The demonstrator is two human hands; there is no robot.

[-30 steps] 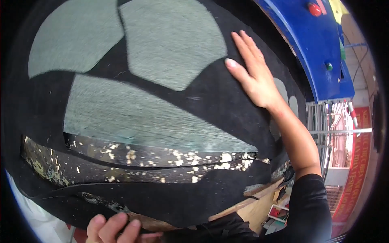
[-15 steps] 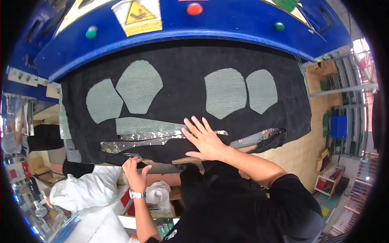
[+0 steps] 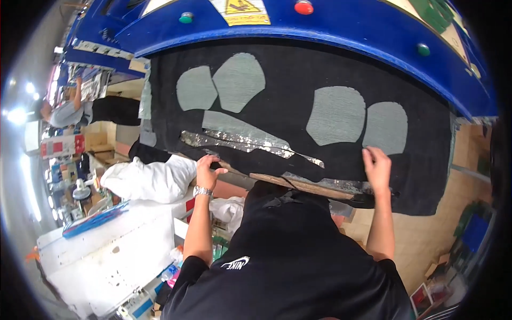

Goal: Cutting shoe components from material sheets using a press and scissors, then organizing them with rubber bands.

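A wide black fabric-like sheet [image 3: 288, 69] lies before me, with several grey-green shapes in it that look like openings onto a surface beneath. Two rounded ones are at the left and two at the right; the rightmost shape [image 3: 388, 125] is beside my right hand [image 3: 378, 168]. That hand's fingers are bent and closed on the sheet at the shape's lower edge. My left hand [image 3: 208, 173] touches the sheet's near edge, fingers bent over it and thumb held apart. Between the hands runs a long narrow opening with a speckled, worn surface [image 3: 240, 143].
A blue machine beam [image 3: 341, 40] with a red button [image 3: 303, 7] and green buttons spans the far side. White cloth [image 3: 149, 178] lies at left, beyond a white tabletop [image 3: 117, 250]. Another person [image 3: 72, 112] stands at far left.
My right hand has moved right, from the middle of the sheet to the rightmost shape, and its fingers have closed. My left hand stays at the near edge. The view has turned.
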